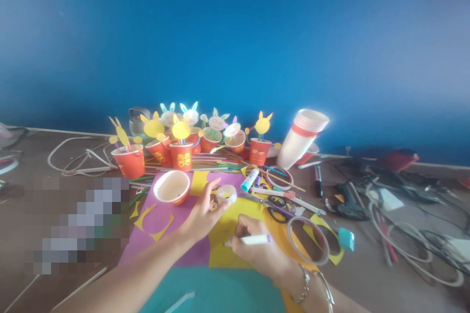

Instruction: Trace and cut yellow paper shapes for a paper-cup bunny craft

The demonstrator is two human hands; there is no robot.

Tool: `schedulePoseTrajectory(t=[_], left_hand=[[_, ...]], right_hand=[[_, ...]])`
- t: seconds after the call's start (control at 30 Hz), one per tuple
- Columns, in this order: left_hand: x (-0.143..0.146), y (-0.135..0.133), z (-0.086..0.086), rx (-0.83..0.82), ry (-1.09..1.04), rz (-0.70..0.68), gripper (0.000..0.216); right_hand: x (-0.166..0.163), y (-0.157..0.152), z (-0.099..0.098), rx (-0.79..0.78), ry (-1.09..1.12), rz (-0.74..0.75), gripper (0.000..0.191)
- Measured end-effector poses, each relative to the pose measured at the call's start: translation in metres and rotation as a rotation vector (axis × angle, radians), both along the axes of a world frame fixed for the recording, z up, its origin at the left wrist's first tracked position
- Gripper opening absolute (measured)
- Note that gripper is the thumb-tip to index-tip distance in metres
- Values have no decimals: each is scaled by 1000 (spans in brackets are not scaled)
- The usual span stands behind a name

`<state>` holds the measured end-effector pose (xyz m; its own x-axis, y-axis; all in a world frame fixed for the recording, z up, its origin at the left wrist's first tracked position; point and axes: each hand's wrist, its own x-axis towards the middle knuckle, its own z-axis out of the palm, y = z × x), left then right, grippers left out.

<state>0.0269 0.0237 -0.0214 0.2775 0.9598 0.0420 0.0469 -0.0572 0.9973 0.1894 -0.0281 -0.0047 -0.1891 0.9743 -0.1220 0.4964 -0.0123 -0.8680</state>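
Note:
My left hand (205, 210) grips a small whitish ring, which looks like a roll of tape (226, 194), between thumb and fingers. A white marker with a purple end (257, 239) is held in my right hand (253, 249) like a pen, its tip down at the yellow paper (223, 257). Purple paper (196, 252) lies beneath my left forearm, and a teal sheet (209, 288) is nearest to me. Just beyond my left hand stands a red and white paper cup (172, 187). Yellow paper offcuts (161, 227) with curved edges lie left of it.
Red cups (182, 156) with paper rabbit figures line the back near the blue wall (235, 34). A stack of white cups (301, 139) leans there. Scissors (278, 209), a glue stick (250, 179), a large tape roll (308, 240), a glue gun (348, 200) and cables (414, 254) lie rightward.

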Motion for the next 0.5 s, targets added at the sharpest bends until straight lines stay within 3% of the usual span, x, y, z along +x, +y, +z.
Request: schedulePoseTrajectory(t=[0.5], left_hand=[[0, 0, -1, -2, 27, 10, 60]], right_hand=[[-3, -1, 5, -33, 26, 10, 18]])
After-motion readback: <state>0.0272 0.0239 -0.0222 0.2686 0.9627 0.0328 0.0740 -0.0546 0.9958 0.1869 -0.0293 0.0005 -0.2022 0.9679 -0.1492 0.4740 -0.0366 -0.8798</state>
